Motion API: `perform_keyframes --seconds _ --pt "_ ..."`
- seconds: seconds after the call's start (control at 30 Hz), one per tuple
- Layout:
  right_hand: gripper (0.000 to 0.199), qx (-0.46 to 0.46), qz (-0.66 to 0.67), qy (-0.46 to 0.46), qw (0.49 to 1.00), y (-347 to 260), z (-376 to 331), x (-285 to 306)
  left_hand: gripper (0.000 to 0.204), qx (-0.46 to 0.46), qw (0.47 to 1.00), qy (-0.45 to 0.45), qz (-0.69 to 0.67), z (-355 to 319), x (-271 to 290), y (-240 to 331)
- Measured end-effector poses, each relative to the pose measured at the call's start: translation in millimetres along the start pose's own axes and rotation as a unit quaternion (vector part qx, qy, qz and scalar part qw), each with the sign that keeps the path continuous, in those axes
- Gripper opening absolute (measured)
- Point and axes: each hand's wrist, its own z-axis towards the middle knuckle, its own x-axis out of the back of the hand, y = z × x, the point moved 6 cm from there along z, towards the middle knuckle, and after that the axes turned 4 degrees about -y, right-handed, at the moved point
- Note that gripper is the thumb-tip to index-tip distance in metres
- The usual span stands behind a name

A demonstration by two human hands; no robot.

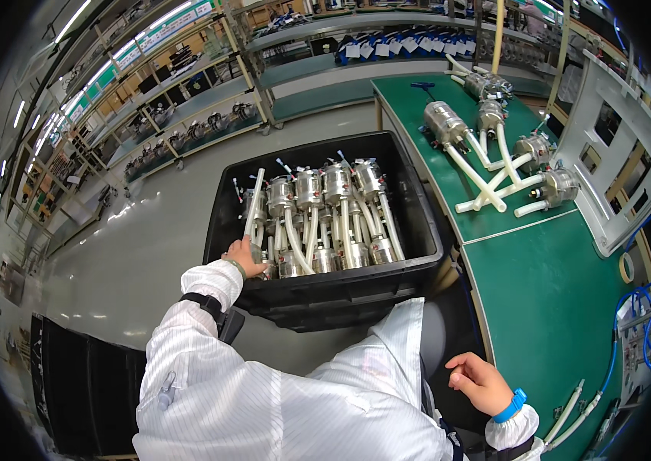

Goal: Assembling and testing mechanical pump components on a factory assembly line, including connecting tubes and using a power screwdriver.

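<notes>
My left hand [244, 259] reaches over the near left corner of a black plastic bin [325, 286]. Its fingers and thumb are around a metal canister [258, 252] there, though much of the grip is hidden. Just above the fingertips rises a pale hose [255, 203]. Rows of similar steel canisters [308, 188] with whitish hoses fill the bin. My right hand [481, 383] hovers near the front left edge of the green table, its fingers loosely curled with nothing visible in them.
On the green table [540, 276], several canisters with hoses [445, 121] lie at the far end beside a grey metal frame [609, 146]. Blue tubing [644, 315] hangs at the right. Shelving [325, 77] stands behind the bin; a black case [83, 388] sits at lower left.
</notes>
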Motion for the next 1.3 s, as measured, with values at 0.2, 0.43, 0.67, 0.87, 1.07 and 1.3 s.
perform_keyframes --seconds 0.2,0.43,0.67,0.87,1.07,1.3 --pt "0.024 0.033 -0.005 0.035 0.999 -14 -10 5 0.118 0.044 0.994 -0.097 0.023 9 11 23" --pt "0.021 0.142 0.052 0.14 0.978 -70 -55 32 0.098 -0.405 0.883 0.203 -0.126 -16 128 276" --pt "0.022 0.163 -0.021 0.208 0.964 -81 -100 27 0.064 -0.508 0.813 0.278 -0.065 -54 168 484" --pt "0.022 0.12 -0.025 0.237 0.964 -64 -131 22 0.033 -0.43 0.885 0.144 -0.108 -16 169 527" --pt "0.022 0.137 0.029 0.223 0.965 -61 -156 23 0.017 -0.44 0.589 0.165 -0.657 15 292 446" --pt "0.021 0.172 -0.061 0.275 0.944 -87 -160 35 0.022 -0.54 0.58 0.125 -0.596 -98 381 421"
